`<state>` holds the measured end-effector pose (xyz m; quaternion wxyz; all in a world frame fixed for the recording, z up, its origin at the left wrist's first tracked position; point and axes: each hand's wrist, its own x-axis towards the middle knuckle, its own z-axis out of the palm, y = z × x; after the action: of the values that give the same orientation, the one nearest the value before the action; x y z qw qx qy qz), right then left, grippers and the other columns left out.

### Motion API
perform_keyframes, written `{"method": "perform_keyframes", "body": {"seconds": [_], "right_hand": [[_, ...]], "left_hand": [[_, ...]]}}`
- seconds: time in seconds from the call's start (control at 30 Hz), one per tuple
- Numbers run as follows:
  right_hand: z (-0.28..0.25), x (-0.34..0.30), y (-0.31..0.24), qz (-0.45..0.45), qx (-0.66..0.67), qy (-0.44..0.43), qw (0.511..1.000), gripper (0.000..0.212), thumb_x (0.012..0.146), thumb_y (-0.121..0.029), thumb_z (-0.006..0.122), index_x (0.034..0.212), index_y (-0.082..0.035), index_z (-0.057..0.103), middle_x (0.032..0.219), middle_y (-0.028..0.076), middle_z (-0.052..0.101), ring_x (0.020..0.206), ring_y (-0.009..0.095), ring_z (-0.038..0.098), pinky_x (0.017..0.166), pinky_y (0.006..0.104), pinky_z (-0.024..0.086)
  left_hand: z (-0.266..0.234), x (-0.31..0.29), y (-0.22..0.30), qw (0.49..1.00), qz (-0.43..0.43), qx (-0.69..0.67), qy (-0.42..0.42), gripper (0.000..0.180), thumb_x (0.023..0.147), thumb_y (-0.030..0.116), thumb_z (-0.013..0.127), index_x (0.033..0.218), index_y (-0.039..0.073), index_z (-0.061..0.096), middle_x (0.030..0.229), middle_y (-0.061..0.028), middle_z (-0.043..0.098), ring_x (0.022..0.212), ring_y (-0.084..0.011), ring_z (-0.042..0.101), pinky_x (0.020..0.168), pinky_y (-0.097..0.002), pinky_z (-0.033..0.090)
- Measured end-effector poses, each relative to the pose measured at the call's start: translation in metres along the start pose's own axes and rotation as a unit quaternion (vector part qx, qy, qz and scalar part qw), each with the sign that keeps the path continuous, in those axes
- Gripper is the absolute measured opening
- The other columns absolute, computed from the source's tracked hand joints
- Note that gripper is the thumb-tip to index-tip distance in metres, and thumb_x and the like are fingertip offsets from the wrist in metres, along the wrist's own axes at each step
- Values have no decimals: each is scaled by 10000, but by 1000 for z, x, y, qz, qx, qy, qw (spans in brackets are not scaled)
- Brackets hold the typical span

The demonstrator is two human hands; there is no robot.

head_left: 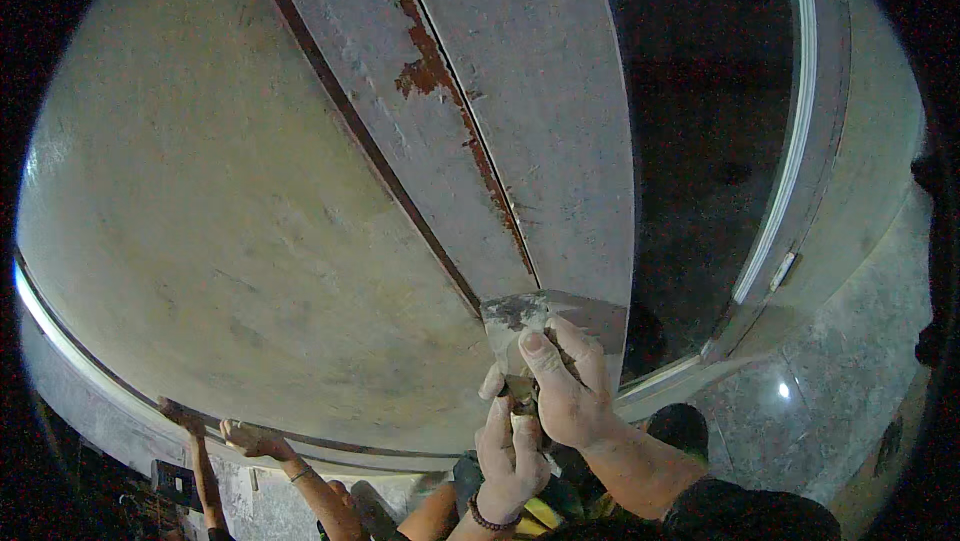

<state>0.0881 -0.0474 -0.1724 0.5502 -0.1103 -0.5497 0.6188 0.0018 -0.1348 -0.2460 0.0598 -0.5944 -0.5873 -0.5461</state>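
I hold a putty knife with both hands, its wide blade pointing up at the lower end of a grey panel. My left hand, with a beaded bracelet at the wrist, is closed around the handle's lower part. The fingers of my right hand grip the knife where handle and blade meet, with the thumb lying on the blade. Pale dust or putty covers my fingers, and dark smears mark the blade. Whether the blade touches the panel, I cannot tell. Above it a narrow dark seam runs up beside a reddish-brown bare patch.
A large beige surface fills the left side, bordered by a brown strip. At right is a dark opening with a white frame. Another person's hands rest near the lower left edge. Grey floor shows lower right.
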Motion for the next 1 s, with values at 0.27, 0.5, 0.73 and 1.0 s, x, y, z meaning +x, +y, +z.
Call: {"method": "perform_keyframes", "body": {"seconds": [0.27,0.5,0.73,1.0], "right_hand": [[-4,1,3,-45,-35,0,998,240,1092,-158,504,1063,43,631,805,149,700,650,206,706,596,339,581],[-6,-1,-2,-95,-115,-4,989,221,1096,-173,508,1046,16,613,815,131,708,687,192,701,616,333,547],[-5,0,-5,-45,-21,-2,999,265,1111,-218,493,1024,4,606,807,115,723,698,179,696,636,320,532],[-4,-1,-4,39,33,5,999,182,1088,-126,506,1063,28,599,849,121,671,641,205,695,580,338,573]], "left_hand": [[-4,4,15,986,-83,-132,-60,377,1049,143,465,1316,-112,541,872,-181,653,706,-268,617,649,-374,448],[0,7,26,982,-109,-150,-24,307,1044,143,486,1215,-104,547,763,-158,632,600,-252,595,577,-366,423],[2,5,23,983,-96,-155,-24,307,1033,127,518,1209,-124,541,641,-104,598,494,-185,536,487,-332,387],[1,-1,17,996,81,18,13,340,1025,65,519,1278,-160,496,632,-100,587,498,-199,537,484,-345,395]]}}
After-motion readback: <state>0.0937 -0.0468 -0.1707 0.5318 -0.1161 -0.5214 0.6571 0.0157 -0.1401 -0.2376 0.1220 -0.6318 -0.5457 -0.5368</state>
